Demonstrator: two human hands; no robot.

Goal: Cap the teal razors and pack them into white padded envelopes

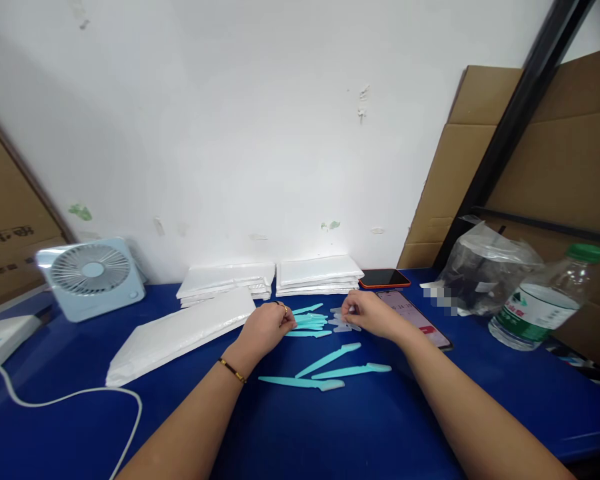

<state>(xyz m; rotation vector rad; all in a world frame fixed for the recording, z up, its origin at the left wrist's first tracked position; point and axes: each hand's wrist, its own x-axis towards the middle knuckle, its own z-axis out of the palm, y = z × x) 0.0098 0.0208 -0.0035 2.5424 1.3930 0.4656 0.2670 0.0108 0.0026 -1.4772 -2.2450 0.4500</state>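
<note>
Both my hands rest on a blue table [360, 427] at a small heap of turquoise plastic razor-like sticks [310, 321]. My left hand [266, 328], with a ring and a gold bracelet, has its fingers curled onto the left end of that heap. My right hand [367, 312] pinches a pale translucent cap [341, 325] at the heap's right side. Three more turquoise sticks [330, 371] lie loose on the table nearer to me, between my forearms.
White flat packets lie in stacks [319, 273] by the wall and one long packet [180, 333] lies left. A small fan [91, 275] with a white cable, two phones [420, 319], a plastic bag [485, 267] and a water bottle [545, 300] stand around; cardboard leans right.
</note>
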